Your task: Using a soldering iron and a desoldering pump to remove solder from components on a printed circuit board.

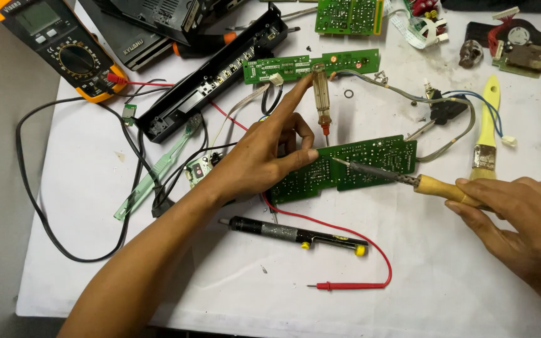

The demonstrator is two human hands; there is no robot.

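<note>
My left hand (264,147) rests on the left end of a green circuit board (370,159) lying on the white table, thumb pressing its edge. Its index finger stretches up to the top of a clear-handled screwdriver (322,100) that stands nearly upright with its tip by the board. My right hand (521,213) grips the yellow wooden handle of a soldering iron (402,178). The iron's metal tip touches the middle of the green board.
A black desoldering pump (295,235) and a red test probe (345,286) lie in front. An orange multimeter (64,47) sits far left. A black casing (214,72), smaller green boards (311,64), a yellow brush (486,128) and wires crowd the back.
</note>
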